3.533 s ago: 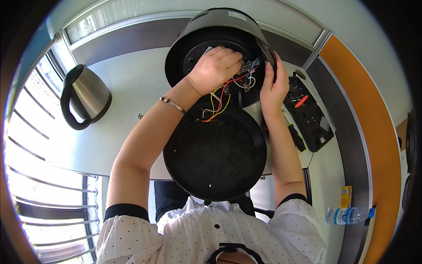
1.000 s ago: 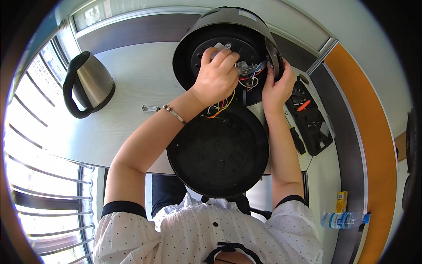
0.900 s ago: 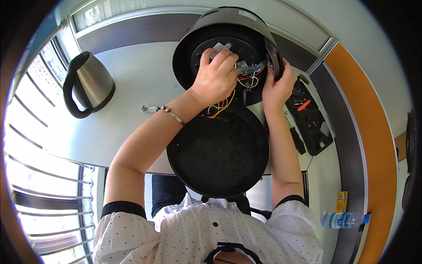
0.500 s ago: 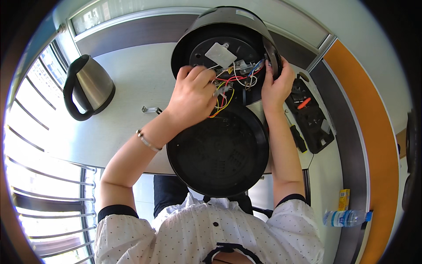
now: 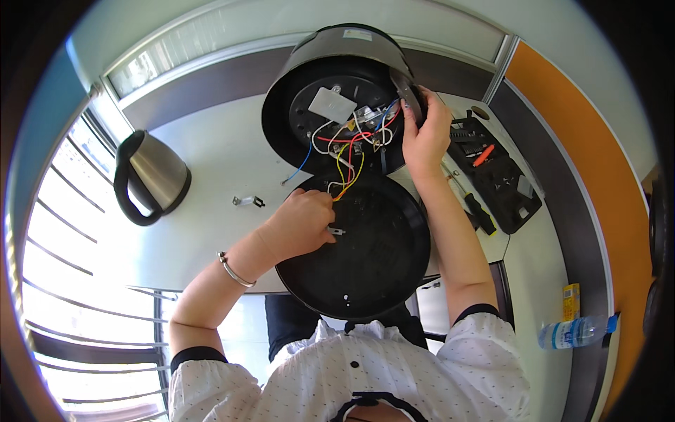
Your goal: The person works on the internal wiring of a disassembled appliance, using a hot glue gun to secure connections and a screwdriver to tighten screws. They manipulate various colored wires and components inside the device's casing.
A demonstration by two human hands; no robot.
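Note:
The dark housing of an electric cooker (image 5: pixel 330 53) lies on its side with its underside facing me. Inside it, red, white, blue and yellow wires (image 5: pixel 351 141) run around a pale square metal plate (image 5: pixel 332 105). My right hand (image 5: pixel 429 137) grips the housing's right edge, fingers wrapped over the rim. A round black base cover (image 5: pixel 362 260) lies in front, with wires reaching down to it. Over its left part, my left hand (image 5: pixel 302 218) is closed on a small metal piece (image 5: pixel 337 231); its exact kind is unclear. A loose blue wire (image 5: pixel 299 171) sticks out to the left.
A small metal bracket (image 5: pixel 247 202) lies on the white table (image 5: pixel 218 141). A steel kettle (image 5: pixel 158 176) stands at the left. At the right are an open black tool case (image 5: pixel 503 176) and a screwdriver (image 5: pixel 480 213). A water bottle (image 5: pixel 573 333) and yellow box (image 5: pixel 571 301) lie farther right.
My left hand has come away from the wiring, down over the base cover, with a small metal piece in it. The blue wire now shows loose at the left. My right hand keeps its grip.

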